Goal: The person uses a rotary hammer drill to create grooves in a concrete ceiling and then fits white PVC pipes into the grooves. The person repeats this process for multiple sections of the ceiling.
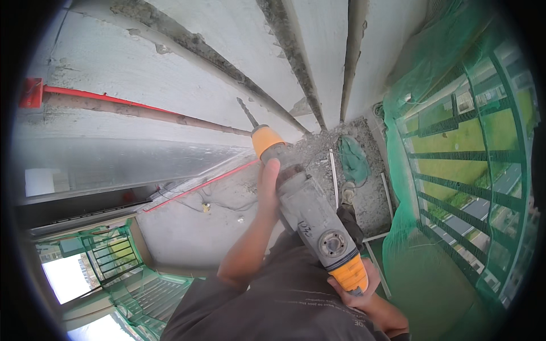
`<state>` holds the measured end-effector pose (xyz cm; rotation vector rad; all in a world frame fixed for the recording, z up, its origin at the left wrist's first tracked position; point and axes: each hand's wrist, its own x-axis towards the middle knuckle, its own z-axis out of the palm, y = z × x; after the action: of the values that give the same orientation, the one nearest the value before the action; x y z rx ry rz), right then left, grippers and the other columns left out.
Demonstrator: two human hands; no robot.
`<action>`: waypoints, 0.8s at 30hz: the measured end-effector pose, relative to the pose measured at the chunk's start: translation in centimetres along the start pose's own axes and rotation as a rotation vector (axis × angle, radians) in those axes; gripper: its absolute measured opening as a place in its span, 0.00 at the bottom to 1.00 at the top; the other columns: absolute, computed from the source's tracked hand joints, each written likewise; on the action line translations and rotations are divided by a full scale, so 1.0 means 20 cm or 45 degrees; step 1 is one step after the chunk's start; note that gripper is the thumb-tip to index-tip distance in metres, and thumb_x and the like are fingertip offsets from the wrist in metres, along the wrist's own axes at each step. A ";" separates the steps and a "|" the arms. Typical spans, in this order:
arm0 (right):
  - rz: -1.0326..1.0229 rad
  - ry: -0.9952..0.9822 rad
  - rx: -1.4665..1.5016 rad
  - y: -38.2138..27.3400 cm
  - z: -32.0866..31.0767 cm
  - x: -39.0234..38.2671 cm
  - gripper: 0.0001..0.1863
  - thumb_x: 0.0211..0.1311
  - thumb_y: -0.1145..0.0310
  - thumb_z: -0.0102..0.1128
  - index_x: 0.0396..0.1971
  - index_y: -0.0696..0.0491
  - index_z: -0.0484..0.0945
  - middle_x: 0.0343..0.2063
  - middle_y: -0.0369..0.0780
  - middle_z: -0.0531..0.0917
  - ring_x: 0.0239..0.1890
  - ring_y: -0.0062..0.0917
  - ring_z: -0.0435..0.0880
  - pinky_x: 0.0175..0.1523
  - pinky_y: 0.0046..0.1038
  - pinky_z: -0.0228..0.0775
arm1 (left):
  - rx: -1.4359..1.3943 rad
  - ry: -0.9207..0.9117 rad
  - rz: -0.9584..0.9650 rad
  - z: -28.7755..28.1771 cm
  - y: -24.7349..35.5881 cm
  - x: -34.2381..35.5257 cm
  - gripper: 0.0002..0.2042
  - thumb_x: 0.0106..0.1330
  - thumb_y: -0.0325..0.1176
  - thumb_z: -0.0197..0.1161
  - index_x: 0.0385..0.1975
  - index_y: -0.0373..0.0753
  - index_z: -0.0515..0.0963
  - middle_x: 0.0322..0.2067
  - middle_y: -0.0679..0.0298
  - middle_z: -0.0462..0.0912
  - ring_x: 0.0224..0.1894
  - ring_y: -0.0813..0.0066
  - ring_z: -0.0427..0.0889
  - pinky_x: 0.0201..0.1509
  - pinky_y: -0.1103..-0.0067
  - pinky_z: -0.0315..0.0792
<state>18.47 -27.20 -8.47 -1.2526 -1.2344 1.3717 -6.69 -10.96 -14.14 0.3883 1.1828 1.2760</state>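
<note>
Power drill (310, 207): bit (247, 112) toward grooved wall (242, 37)
Left hand (268, 184): your fingers closed just behind orange collar (266, 140)
Right hand (371, 282): fingers wrapped around rear grip (348, 274)

A grey, dust-smeared rotary hammer drill (309, 207) slants across the centre of the frame, its orange rear end (349, 274) toward the lower right, its orange front collar (265, 140) toward the upper left; a dark spiral drill bit (247, 112) juts from that collar, pointing up and leftward.
</note>
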 end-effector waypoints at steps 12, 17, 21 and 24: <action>-0.156 0.242 -0.010 0.21 0.69 -0.06 0.28 0.41 0.70 0.87 0.44 0.59 0.82 0.34 0.41 0.86 0.31 0.32 0.87 0.39 0.28 0.75 | 0.276 -0.170 0.001 -0.41 0.15 0.23 0.29 0.73 0.53 0.62 0.61 0.34 0.73 0.47 0.62 0.82 0.47 0.74 0.82 0.50 0.75 0.78; -0.171 0.432 -0.212 0.48 0.86 -0.19 0.27 0.37 0.69 0.87 0.39 0.57 0.82 0.31 0.41 0.85 0.27 0.33 0.84 0.34 0.29 0.73 | 0.546 -0.245 0.168 -0.45 0.21 0.24 0.29 0.72 0.53 0.63 0.60 0.33 0.74 0.49 0.62 0.82 0.47 0.75 0.81 0.53 0.75 0.76; -0.158 0.487 -0.191 0.39 0.83 -0.14 0.26 0.36 0.70 0.87 0.36 0.57 0.80 0.29 0.41 0.85 0.26 0.33 0.85 0.33 0.28 0.74 | 0.522 -0.220 0.236 -0.42 0.17 0.22 0.27 0.74 0.50 0.62 0.61 0.32 0.74 0.48 0.62 0.82 0.47 0.75 0.81 0.54 0.75 0.75; -0.084 0.467 -0.059 0.36 0.77 -0.10 0.24 0.42 0.69 0.86 0.37 0.58 0.80 0.29 0.41 0.87 0.27 0.29 0.87 0.35 0.27 0.76 | 0.439 -0.239 0.217 -0.36 0.18 0.22 0.25 0.76 0.48 0.60 0.61 0.32 0.74 0.48 0.62 0.82 0.46 0.75 0.81 0.53 0.76 0.75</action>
<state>3.43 -31.69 -15.44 -1.4088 -1.0438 1.0141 -15.29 -8.49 -16.35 0.8593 1.2280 1.1501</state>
